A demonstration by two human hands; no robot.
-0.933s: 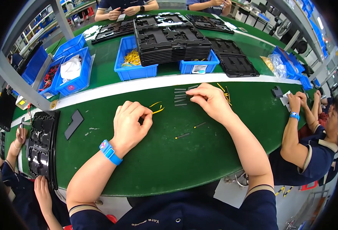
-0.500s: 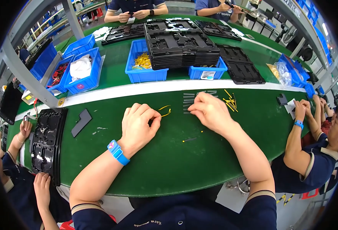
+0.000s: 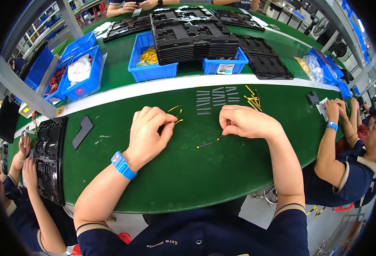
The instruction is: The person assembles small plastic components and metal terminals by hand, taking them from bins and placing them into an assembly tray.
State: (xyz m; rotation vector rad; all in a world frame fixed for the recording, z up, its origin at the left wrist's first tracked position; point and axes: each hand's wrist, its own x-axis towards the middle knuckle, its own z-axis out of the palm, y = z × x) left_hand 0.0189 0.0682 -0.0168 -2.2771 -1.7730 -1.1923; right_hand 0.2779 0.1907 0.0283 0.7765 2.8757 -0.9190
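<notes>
My left hand (image 3: 147,136) is closed in a pinch, with a short yellow wire (image 3: 179,121) poking out at its fingertips. Another thin yellow wire (image 3: 175,108) curves just beyond those fingers. To the right, my right hand (image 3: 250,122) points down at the table, thumb and fingers pinched on a small dark piece whose yellow spot (image 3: 218,138) shows below the fingertips. Close by lies a thin dark strip (image 3: 206,144) with a yellow end. Beyond my hands, small grey strips (image 3: 217,97) lie in rows, beside a loose pile of yellow-and-black pieces (image 3: 253,100).
Stacked black trays (image 3: 196,47) stand at the back between blue bins (image 3: 153,73). A black tray (image 3: 51,158) and an angled dark plate (image 3: 83,131) are on the left. Co-workers sit at both sides and across; one co-worker's hands (image 3: 335,109) are at the right.
My right hand has come nearer from the rows of grey strips to the dark strip, uncovering the rows. My left hand stays pinched by the yellow wires. The whole view has shifted slightly.
</notes>
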